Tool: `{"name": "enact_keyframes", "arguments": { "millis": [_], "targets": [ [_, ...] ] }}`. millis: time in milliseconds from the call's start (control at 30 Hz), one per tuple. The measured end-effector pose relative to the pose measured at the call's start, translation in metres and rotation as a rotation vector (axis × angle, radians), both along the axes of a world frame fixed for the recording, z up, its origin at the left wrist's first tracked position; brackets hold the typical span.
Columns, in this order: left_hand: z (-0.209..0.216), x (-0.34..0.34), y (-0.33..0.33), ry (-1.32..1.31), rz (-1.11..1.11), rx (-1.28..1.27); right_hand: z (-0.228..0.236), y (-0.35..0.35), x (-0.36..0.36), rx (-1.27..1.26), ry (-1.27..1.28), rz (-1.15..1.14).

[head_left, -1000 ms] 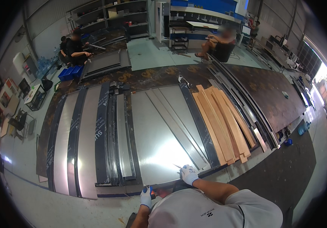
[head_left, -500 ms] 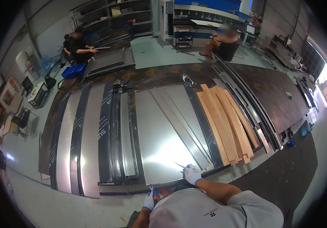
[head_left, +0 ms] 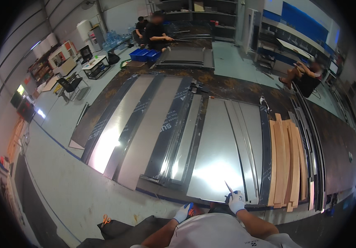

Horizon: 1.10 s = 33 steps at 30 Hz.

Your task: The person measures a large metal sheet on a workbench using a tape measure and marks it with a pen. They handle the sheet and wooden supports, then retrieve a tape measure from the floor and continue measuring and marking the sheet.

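The view has turned left; the right hand [head_left: 236,201] grips a pointed tool [head_left: 228,186], which, if dipped, could scratch the metal sheet [head_left: 215,140]; the left hand [head_left: 183,212], I cannot tell.

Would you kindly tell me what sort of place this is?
Probably a metal workshop: metal sheets lie on a large dark worktable, long strips beside them, and a big blue-fronted machine stands beyond.

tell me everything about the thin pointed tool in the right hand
The tool is slim, tapering to a point; its material is hard to tell. The gloved right hand closes around its near end, hiding it. It points away and slightly left, over the metal sheet; whether it touches that is unclear.
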<state>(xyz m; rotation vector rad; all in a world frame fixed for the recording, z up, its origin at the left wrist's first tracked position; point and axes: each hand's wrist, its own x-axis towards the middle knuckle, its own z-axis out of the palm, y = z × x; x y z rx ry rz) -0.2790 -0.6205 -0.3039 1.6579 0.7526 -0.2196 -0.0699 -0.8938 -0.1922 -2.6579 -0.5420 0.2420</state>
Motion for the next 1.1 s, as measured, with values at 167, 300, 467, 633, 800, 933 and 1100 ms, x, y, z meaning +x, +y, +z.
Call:
{"name": "enact_keyframes", "arguments": {
  "millis": [167, 300, 467, 633, 800, 933, 1100],
  "targets": [
    [0.037, 0.008, -0.001, 0.027, -0.113, -0.073, -0.010, 0.000, -0.002, 0.005, 0.003, 0.045],
    [0.032, 0.011, -0.002, -0.020, -0.193, -0.075, -0.008, 0.011, -0.011, 0.105, 0.074, 0.109],
    [0.010, 0.010, -0.005, -0.032, -0.199, -0.134, 0.016, 0.038, -0.023, 0.254, 0.207, 0.191],
    [0.022, 0.022, -0.011, -0.133, 0.052, -0.556, 0.042, 0.052, -0.024, 0.335, 0.417, 0.371],
    [0.039, 0.037, -0.014, -0.136, 0.226, -0.941, 0.045, 0.057, -0.025, 0.299, 0.464, 0.605],
    [0.033, 0.038, -0.012, -0.096, -0.069, -0.499, 0.038, 0.058, -0.030, 0.199, 0.445, 0.756],
    [0.000, 0.024, -0.025, -0.109, -0.052, -0.184, 0.035, 0.050, -0.016, 0.216, 0.339, 0.664]
  ]
}}
